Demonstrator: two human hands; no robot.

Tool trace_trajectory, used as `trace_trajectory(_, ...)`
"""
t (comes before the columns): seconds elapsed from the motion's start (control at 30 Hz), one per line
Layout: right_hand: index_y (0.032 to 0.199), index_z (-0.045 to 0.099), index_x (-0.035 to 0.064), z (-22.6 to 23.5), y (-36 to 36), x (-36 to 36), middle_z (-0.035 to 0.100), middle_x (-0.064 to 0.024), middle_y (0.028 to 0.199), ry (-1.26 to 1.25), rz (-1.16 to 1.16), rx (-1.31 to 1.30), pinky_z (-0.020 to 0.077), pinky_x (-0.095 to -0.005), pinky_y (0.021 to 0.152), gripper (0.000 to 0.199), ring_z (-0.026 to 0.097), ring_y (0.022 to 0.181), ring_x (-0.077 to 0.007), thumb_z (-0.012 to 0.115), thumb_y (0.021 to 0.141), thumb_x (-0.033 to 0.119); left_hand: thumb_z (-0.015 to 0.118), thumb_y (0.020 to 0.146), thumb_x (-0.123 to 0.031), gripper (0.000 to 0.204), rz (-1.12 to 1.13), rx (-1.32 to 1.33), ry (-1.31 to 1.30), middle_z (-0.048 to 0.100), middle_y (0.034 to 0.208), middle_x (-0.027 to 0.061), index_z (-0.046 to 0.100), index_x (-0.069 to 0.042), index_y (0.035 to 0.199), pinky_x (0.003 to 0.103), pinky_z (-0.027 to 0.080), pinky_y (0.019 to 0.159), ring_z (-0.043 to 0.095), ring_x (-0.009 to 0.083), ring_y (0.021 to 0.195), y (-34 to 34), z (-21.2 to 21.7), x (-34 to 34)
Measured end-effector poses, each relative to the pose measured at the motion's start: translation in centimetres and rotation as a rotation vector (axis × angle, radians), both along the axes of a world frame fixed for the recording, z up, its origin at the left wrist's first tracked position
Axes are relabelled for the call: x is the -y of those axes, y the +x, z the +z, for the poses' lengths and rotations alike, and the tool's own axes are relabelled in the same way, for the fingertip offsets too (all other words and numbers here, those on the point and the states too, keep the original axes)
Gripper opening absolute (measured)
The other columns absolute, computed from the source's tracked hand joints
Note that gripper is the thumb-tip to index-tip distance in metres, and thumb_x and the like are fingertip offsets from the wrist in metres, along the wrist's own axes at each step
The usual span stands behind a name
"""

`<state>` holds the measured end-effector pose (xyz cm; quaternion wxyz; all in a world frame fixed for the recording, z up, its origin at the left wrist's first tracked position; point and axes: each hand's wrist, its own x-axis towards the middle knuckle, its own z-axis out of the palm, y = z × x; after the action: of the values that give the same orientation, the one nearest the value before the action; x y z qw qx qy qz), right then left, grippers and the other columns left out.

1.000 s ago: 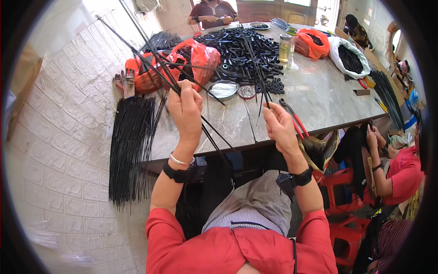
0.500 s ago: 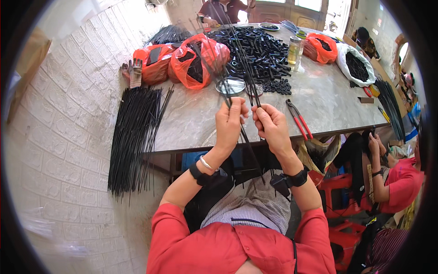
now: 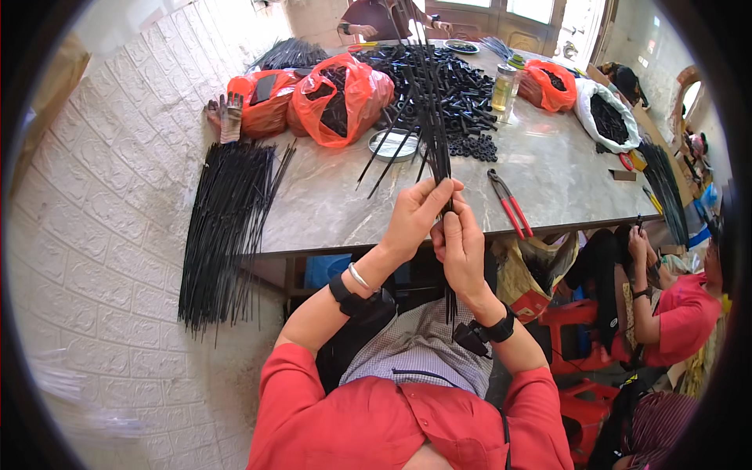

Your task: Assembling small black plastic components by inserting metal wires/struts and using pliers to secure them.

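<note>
Both hands are closed round one bundle of long, thin black rods [image 3: 441,160], held above the table's near edge. My left hand [image 3: 413,219] grips it just above my right hand [image 3: 464,258], and the two touch or nearly touch. The rods point away over the table and fan out a little at the far end. Their near ends hang below my right hand, above my lap. A large stack of similar black rods [image 3: 227,235] lies at the left, overhanging the table edge. Right of my hands are red-handled pliers [image 3: 509,204].
The grey table [image 3: 321,211] carries a heap of short black tubes [image 3: 439,78], red bags [image 3: 345,102], a white sack [image 3: 605,117], a round metal dish [image 3: 394,146] and a jar [image 3: 504,86]. Someone stands opposite; a co-worker in red [image 3: 689,313] sits at the right.
My hands have come together and slightly nearer to me. The rods, split between both hands before, now form one bundle. The person opposite has moved their hands.
</note>
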<state>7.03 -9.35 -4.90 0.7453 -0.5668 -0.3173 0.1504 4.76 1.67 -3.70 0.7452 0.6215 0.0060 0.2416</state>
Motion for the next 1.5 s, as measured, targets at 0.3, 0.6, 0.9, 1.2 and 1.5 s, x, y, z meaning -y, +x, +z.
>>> trace_trajectory(0.3,0.115,0.049,-0.0015,-5.0,-5.1,7.2,0.05,0.0007,0.071,-0.007,0.135,-0.108,0.0412,-0.02,0.055,0.02,0.049,0.06,-0.0065,0.04,0.1,0.007,0.045,0.1,-0.023,0.028,-0.345,-0.263,0.092,0.059,0.073,0.0026,0.061,-0.001,0.092,0.019,0.042,0.037,0.055,0.0075,0.045,-6.8,-0.6,5.0)
trace_trajectory(0.6,0.098,0.056,-0.003,-11.7,-8.2,13.1,0.059,-0.0053,0.084,-0.144,0.335,-0.257,0.0469,-0.0255,0.073,0.021,0.057,0.078,-0.0121,0.044,0.1,0.015,0.05,0.098,-0.014,0.025,-0.41,-0.381,-0.118,0.066,0.098,0.0093,0.051,0.0,0.119,0.02,0.051,0.046,0.062,0.0088,0.065,-10.3,-6.2,8.2)
trace_trajectory(0.9,0.108,0.055,-0.0029,-11.4,-8.5,12.5,0.063,-0.0072,0.086,-0.059,0.238,-0.477,0.0521,-0.0259,0.071,0.023,0.062,0.075,-0.0136,0.045,0.099,0.016,0.048,0.1,-0.023,0.03,-0.338,-0.394,-0.137,0.068,0.103,0.0139,0.06,0.001,0.112,0.023,0.054,0.06,0.066,0.0125,0.077,-9.0,-8.0,7.8)
trace_trajectory(1.2,0.11,0.057,-0.0035,-12.1,-7.7,11.4,0.067,-0.0106,0.089,-0.006,0.046,-0.523,0.0571,-0.0288,0.071,0.026,0.068,0.077,-0.0178,0.046,0.1,0.018,0.047,0.1,-0.023,0.034,-0.176,-0.326,0.174,0.069,0.104,0.0111,0.055,0.003,0.12,0.027,0.053,0.079,0.065,0.0142,0.093,-7.3,-8.8,7.6)
trace_trajectory(1.5,0.108,0.059,-0.0059,-12.2,-6.9,11.2,0.067,-0.0117,0.091,-0.022,0.044,-0.528,0.057,-0.0285,0.073,0.023,0.068,0.079,-0.0185,0.05,0.098,0.013,0.06,0.094,-0.015,0.023,-0.166,-0.398,-0.007,0.07,0.095,0.0086,0.066,0.005,0.104,0.023,0.052,0.071,0.062,0.0072,0.08,-5.9,-9.7,7.1)
